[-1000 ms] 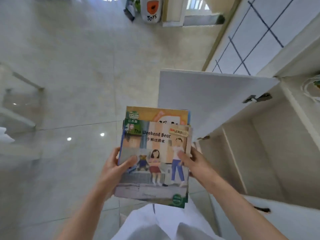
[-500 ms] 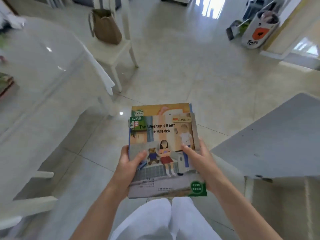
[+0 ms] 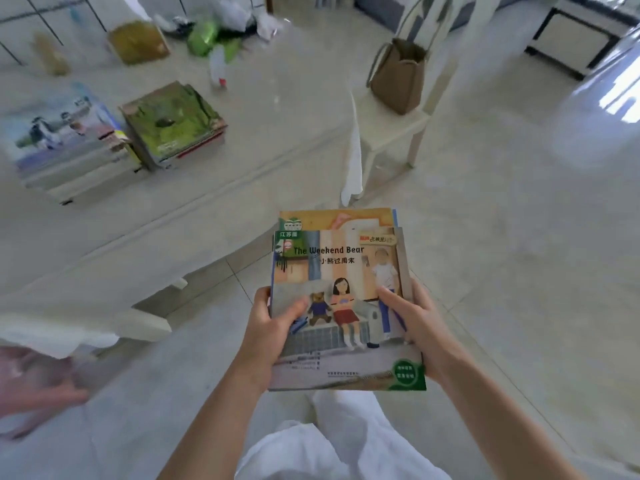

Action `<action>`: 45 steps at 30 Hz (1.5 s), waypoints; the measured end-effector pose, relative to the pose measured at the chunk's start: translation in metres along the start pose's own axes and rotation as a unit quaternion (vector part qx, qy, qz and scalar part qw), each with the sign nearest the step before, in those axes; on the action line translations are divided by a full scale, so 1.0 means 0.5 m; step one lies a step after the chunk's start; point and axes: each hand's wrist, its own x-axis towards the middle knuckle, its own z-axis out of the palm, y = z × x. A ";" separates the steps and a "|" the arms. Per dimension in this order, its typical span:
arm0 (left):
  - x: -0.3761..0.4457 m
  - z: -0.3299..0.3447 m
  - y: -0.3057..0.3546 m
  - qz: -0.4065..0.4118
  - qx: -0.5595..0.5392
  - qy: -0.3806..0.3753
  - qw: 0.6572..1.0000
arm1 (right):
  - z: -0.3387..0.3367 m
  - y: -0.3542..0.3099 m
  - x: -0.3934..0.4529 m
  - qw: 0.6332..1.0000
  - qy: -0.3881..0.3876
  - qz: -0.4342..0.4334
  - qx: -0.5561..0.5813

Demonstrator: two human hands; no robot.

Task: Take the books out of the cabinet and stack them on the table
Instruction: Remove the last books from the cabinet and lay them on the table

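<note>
**Books carried to the table**

Head view: the cabinet seen a second ago is gone from sight; the glossy white table (image 3: 145, 237) with two stacks of picture books (image 3: 114, 133) now lies ahead-left. The left hand (image 3: 266, 327) and right hand (image 3: 415, 327) grip a thin bundle of colourful paperback picture books (image 3: 341, 289) by its sides, above the floor. Setting it down looks next.

The table (image 3: 277, 109) bears two book stacks (image 3: 173, 126) side by side.

Materials and finishes
Picture books (image 3: 341, 289): glossy paper covers; floor tiles (image 3: 519, 271): polished, reflective; tablecloth (image 3: 242, 140): white cloth; tote bag (image 3: 398, 77): matt brown fabric
</note>
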 end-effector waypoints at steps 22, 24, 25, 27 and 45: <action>0.381 -0.143 0.275 0.017 -0.142 0.190 0.971 | 0.352 -0.370 0.480 0.965 -0.194 0.011 -0.179; 0.414 -0.173 0.315 0.030 -0.132 0.192 0.972 | 0.395 -0.397 0.510 0.965 -0.197 0.009 -0.175; 0.427 -0.188 0.334 0.036 -0.126 0.192 0.973 | 0.413 -0.410 0.523 0.964 -0.201 0.008 -0.176; 0.459 -0.221 0.370 0.043 -0.110 0.175 0.977 | 0.447 -0.434 0.551 0.961 -0.209 0.003 -0.181; 0.776 -0.179 0.564 0.065 -0.016 0.103 0.992 | 0.455 -0.655 0.853 0.948 -0.231 -0.037 -0.216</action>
